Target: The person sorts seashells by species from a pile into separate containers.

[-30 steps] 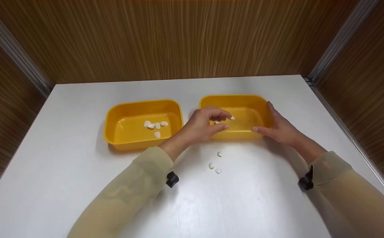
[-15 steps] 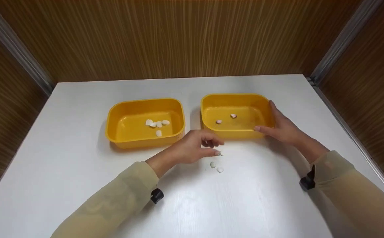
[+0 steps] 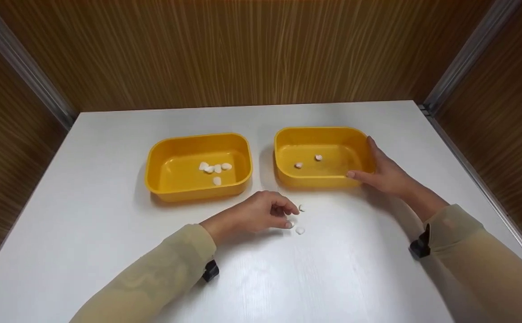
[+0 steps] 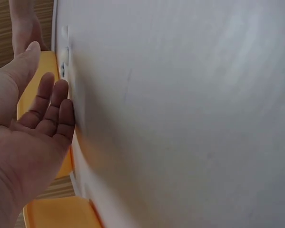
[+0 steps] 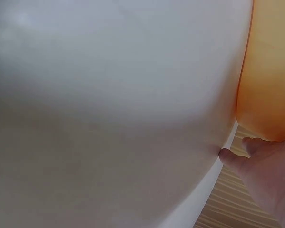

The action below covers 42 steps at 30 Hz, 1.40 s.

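In the head view my left hand (image 3: pixel 261 211) is low over the table, thumb and fingers apart. Its thumb tip is right at a small white shell-like piece (image 3: pixel 291 223), partly covered. Two similar pieces lie close by: one (image 3: pixel 302 208) beside the fingertips, another (image 3: pixel 300 230) in front of the thumb. Seen from the left wrist, the hand (image 4: pixel 33 114) has its palm showing and loosely bent fingers. My right hand (image 3: pixel 388 172) holds the right yellow container (image 3: pixel 314 181) at its corner, thumb on the near rim, fingers along the right side. Two pinkish-white pieces (image 3: pixel 318 158) lie inside.
A second yellow container (image 3: pixel 198 195) stands to the left, with several white pieces (image 3: pixel 217 169) in its right half. Both containers are on a white table (image 3: pixel 323 278). Wood-patterned panels (image 3: pixel 243 54) enclose the back and sides.
My left hand has left the right container, where a piece at its fingertips now lies inside, and moved toward me to the loose pieces. The right hand stays on the container.
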### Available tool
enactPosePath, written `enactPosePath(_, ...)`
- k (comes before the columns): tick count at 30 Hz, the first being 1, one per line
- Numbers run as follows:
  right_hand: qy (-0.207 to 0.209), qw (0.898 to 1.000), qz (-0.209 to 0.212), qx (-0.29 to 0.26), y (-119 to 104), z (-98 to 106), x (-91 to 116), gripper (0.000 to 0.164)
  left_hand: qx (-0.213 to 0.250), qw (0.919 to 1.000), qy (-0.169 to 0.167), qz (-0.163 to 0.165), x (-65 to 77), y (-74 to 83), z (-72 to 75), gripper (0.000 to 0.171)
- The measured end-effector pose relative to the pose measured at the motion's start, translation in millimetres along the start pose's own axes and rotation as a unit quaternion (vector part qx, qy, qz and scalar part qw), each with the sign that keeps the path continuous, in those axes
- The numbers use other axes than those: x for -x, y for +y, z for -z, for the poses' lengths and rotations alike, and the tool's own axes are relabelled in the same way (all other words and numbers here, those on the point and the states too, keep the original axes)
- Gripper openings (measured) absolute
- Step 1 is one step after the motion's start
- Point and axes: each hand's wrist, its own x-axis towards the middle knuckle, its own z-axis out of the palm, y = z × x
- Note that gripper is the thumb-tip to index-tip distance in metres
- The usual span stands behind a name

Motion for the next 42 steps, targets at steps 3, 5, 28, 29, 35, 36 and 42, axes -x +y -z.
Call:
enactPosePath(3, -0.001, 1.000, 0.001, 0.002, 0, 0, 0, 0.122, 0.006, 1.0000, 0.000, 0.002, -0.3, -3.8, -1.4, 0.028)
enactPosePath(5, -0.003, 1.000, -0.001, 0.005, 0, 0, -1, 0.122, 0.007, 1.0000, 0.000, 0.004, -0.4, -6.1, -1.7, 0.029)
enactPosePath(28, -0.002, 1.000, 0.014, -0.007, 6, 0, -2, 0.120, -0.029, 0.9994, -0.016, -0.007, -4.8, -13.3, -3.1, 0.028)
enactPosePath(29, -0.002, 1.000, 0.014, -0.007, 6, 0, -2, 0.120, -0.030, 0.9994, -0.017, -0.010, -4.7, -13.1, -3.0, 0.027)
enactPosePath(35, -0.001, 1.000, 0.015, -0.002, 3, 1, 0, 0.123, -0.041, 0.9987, -0.019, -0.021, -5.2, -12.0, -3.9, 0.026)
enactPosePath(36, -0.001, 1.000, 0.016, -0.001, 3, 1, 0, 0.123, -0.043, 0.9987, -0.019, -0.022, -5.3, -12.1, -4.2, 0.026)
enactPosePath(42, -0.001, 1.000, 0.014, -0.002, 0, 1, 1, 0.123, -0.044, 0.9986, -0.018, -0.024, -5.0, -11.9, -5.2, 0.024)
